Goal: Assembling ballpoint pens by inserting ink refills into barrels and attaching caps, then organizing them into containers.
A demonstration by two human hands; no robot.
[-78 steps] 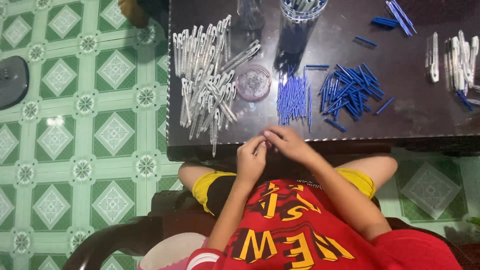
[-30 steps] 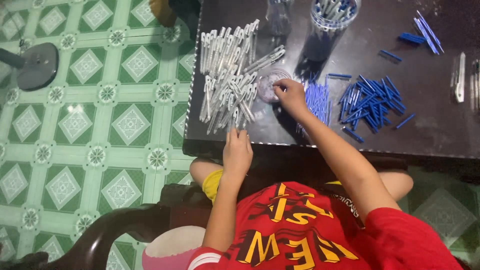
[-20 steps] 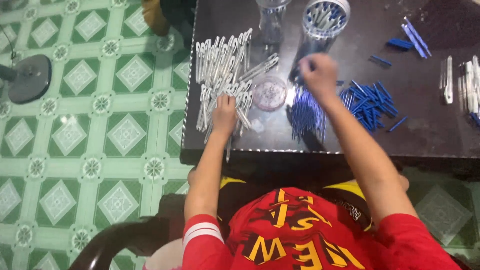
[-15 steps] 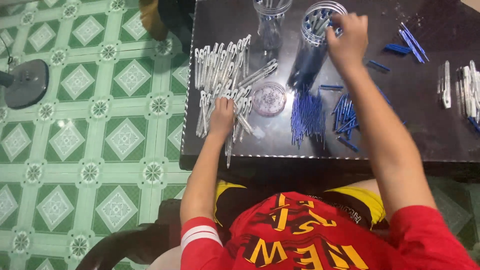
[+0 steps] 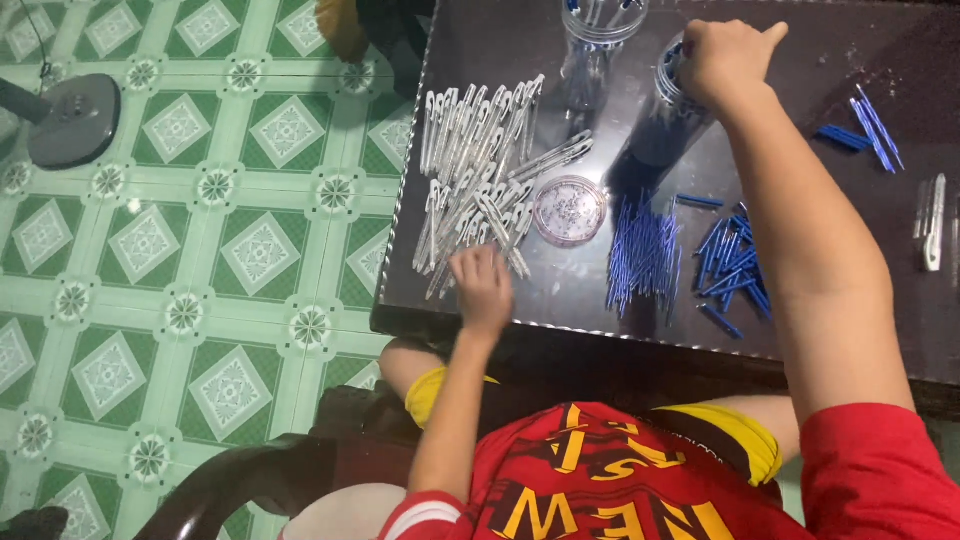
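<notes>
left hand [image 5: 482, 285] rests at the near edge of the pile of clear pen barrels [image 5: 480, 165], fingers curled down onto the nearest ones, fingertips touching them; can't tell if it's actually pinching one, the tips are hidden among the barrels. right hand [image 5: 722, 58] is up at the far side of the table, closed in a loose fist w/ thumb sticking out, sitting right on the rim of a tall clear jar [image 5: 660, 115]. whatever it grips is hidden inside the fist, can't tell what.

the barrels: thin see-through/whitish plastic tubes, each w/ a clip, lots of them. far part of the pile lies in a fairly neat row side by side, near part is jumbled and crossing, a few angled toward the second clear jar [image 5: 597, 40] further back, which holds some finished pens upright.

just right of the pile sits a small round clear dish [image 5: 568, 210] w/ tiny bits in it. right of that, a bunch of thin blue refills [image 5: 645, 255] laid roughly parallel, then a looser heap of blue caps [image 5: 735, 275] partly under the right forearm. a few more blue pieces [image 5: 860, 125] near the far right, and a couple of clear barrels [image 5: 932, 215] at the right edge.

all on a dark glossy table [image 5: 600, 310]; green patterned floor tiles [image 5: 180, 250] to the left.
</notes>
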